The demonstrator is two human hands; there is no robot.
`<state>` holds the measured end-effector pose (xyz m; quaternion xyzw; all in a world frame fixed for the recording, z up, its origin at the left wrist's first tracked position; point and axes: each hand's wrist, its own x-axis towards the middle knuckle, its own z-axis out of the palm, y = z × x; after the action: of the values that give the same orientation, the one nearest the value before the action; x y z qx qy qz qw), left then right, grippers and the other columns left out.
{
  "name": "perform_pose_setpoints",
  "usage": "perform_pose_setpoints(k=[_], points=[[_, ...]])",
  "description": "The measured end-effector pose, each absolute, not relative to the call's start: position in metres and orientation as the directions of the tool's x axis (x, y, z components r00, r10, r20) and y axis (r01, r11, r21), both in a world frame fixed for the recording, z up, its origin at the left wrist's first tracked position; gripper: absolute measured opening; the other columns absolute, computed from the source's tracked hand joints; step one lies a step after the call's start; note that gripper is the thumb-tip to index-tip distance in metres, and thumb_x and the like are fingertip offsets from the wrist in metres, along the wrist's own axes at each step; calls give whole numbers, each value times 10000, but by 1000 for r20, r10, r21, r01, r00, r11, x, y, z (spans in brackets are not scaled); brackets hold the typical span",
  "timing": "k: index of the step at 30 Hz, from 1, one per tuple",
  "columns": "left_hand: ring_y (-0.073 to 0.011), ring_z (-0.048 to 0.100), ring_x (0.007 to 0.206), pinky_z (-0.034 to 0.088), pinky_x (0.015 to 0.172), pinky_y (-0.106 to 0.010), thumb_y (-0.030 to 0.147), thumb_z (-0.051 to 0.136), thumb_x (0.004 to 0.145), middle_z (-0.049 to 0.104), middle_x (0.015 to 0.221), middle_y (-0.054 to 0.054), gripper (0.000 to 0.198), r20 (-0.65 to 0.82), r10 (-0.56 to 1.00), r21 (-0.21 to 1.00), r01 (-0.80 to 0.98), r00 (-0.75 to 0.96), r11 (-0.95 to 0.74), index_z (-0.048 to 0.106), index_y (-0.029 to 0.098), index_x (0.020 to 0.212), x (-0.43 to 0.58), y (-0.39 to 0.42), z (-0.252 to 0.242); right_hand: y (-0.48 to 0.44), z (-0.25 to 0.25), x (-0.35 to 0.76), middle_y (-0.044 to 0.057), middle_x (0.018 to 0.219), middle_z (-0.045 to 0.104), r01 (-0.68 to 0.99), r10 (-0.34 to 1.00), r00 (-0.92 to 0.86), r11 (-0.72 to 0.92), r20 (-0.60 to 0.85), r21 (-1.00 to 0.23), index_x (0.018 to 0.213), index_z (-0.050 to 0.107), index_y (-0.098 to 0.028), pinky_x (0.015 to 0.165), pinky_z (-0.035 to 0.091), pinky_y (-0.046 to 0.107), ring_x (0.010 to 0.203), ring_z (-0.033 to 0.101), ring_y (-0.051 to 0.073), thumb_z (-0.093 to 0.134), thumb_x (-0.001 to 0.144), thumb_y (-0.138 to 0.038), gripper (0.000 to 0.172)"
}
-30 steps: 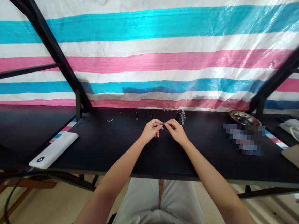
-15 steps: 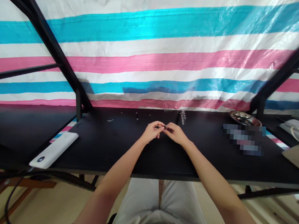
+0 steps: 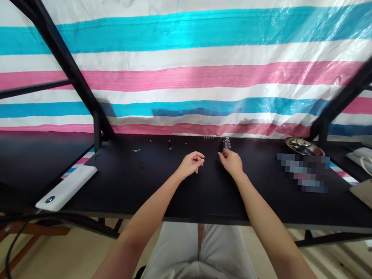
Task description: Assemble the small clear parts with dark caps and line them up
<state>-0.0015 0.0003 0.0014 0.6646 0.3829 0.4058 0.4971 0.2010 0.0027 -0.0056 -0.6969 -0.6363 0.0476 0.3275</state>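
My right hand (image 3: 233,162) is at the back of the table, thumb and fingertips closing on the near end of a small upright-looking black object (image 3: 222,143). A cluster of clear round pieces (image 3: 228,142) lies just behind these fingers, partly covered by them. To the left, my left hand (image 3: 191,164) hovers over the black tabletop (image 3: 201,196) with its fingers curled and thumb drawn in. Whatever those left fingers hold, if anything, is too small to make out. Another small dark piece with light ends (image 3: 170,145) lies farther left.
White thread-like scraps (image 3: 136,150) lie at the back left, and a row of tiny clear pieces (image 3: 209,137) along the back edge. A white power bank (image 3: 69,187) sits at left. A shiny metal dish (image 3: 305,147) stands at back right, near a blurred-out patch.
My hands were together, fingertips meeting over a small dark thing. My right hand has since moved right to the black object; my left hand has hardly moved.
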Motion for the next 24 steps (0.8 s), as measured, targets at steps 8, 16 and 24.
perform_pose_setpoints(k=[8, 16, 24], points=[[-29, 471, 359, 349, 370, -159, 314, 574, 758, 568, 684, 20, 228, 165, 911, 967, 118, 379, -224, 533, 143, 905, -2, 0, 1, 10, -13, 204, 75, 768, 659, 879, 934, 240, -94, 265, -467, 815, 649, -207, 591, 386, 275, 687, 605, 198, 495, 818, -405, 252], [-26, 469, 363, 356, 374, -154, 303, 568, 759, 565, 683, 25, 228, 164, 907, 964, 133, 387, -231, 529, 140, 912, -1, 0, 0, 14, -14, 203, 72, 865, 671, 915, 946, 224, -120, 236, -386, 887, 641, -205, 650, 408, 272, 770, 620, 198, 457, 841, -412, 281], [-21, 460, 356, 350, 375, -154, 287, 570, 755, 560, 676, 29, 210, 159, 910, 965, 134, 383, -226, 527, 139, 898, -1, 0, 0, 15, -12, 202, 69, 909, 674, 929, 956, 206, -124, 208, -347, 916, 638, -213, 678, 426, 277, 817, 627, 208, 438, 852, -411, 289]])
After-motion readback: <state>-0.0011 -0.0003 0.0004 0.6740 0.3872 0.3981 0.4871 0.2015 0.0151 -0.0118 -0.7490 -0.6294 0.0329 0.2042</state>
